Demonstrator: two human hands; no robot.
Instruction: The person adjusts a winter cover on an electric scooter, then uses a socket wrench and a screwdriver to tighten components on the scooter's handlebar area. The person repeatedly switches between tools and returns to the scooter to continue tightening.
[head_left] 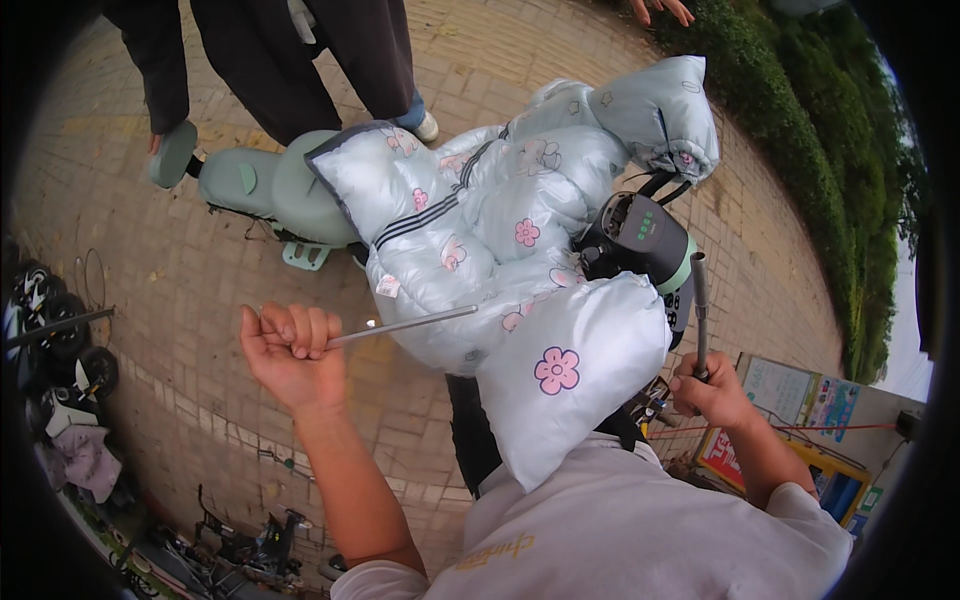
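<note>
The left hand (298, 362) is lying palm-up between eight and nine o'clock, its fingers curling closed around one end of a thin metal rod (410, 324). The right hand (714, 392), near four o'clock, is gripping the lower end of a dark bar-like tool (701, 310) with its fingers wrapped into a fist. (I cannot tell exactly what kind of tool it is.) Both are being held by one end, which is probably leaving most of each length bare and easy to aim.

A pale quilted cover (560, 190) with pink flowers is draping over the front of a green scooter (240, 185), its nearer padded flap hanging toward the wearer at five o'clock; the wide spacing of the hands may be serving to clear that bulk. A person (270, 70) is standing beyond the seat toward eleven o'clock, a hand resting by the backrest (174, 155), perhaps steadying the scooter.

The rod is pointing between two and three o'clock, its long axis running nearly level across the view, its free tip overlapping the cover; whether it is touching is unclear. The dark tool is pointing at twelve, its axis running almost straight up beside the dashboard (640, 230).
</note>
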